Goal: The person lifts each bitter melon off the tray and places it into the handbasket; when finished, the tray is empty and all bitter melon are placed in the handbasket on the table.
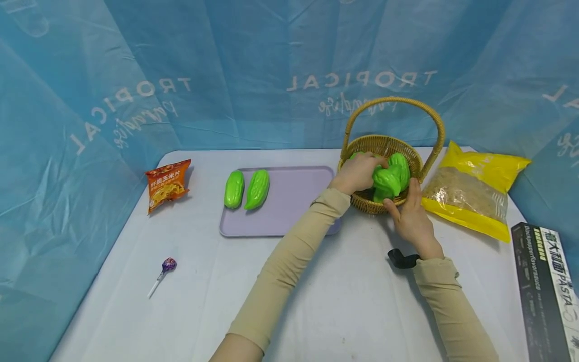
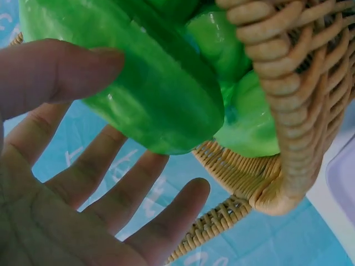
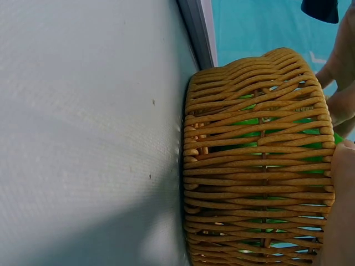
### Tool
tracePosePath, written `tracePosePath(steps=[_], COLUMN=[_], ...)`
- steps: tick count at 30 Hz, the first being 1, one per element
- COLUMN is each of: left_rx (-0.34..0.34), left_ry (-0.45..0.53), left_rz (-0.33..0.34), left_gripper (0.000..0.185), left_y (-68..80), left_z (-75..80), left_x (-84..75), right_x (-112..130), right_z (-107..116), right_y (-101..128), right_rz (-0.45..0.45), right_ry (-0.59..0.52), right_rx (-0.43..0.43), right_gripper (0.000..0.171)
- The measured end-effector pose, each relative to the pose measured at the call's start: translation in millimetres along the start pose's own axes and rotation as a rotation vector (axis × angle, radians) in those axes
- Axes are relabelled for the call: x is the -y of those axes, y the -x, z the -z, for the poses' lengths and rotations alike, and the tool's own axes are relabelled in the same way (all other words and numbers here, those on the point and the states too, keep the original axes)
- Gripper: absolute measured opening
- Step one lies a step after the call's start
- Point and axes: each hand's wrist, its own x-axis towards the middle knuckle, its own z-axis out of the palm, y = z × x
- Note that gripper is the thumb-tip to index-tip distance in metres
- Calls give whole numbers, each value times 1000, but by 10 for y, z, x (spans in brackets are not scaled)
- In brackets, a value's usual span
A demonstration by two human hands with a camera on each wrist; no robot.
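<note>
A green bitter gourd (image 1: pixel 390 178) in the wicker basket (image 1: pixel 370 202) on the tabletop (image 1: pixel 344 281) is touched by the left hand (image 1: pixel 359 172) with straight fingers (image 2: pixel 138 188), while the basket's near rim is steadied by the right hand (image 1: pixel 412 218), fingers open.

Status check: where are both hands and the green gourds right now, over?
Left hand open, reaching into wicker basket among green gourds. Right hand open against basket's near rim. Two more gourds on purple tray. Nothing blocking.
</note>
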Motion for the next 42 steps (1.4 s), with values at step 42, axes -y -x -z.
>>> tracePosePath(steps=[42], left_rx=[38], left_ry=[180], left_rz=[74], left_gripper=[51], left_y=[-50], left_z=[-123], left_x=[53], right_x=[-5], right_z=[5], right_y=[-6], right_rz=[-4], right_ry=[7], right_rx=[19], right_gripper=[90])
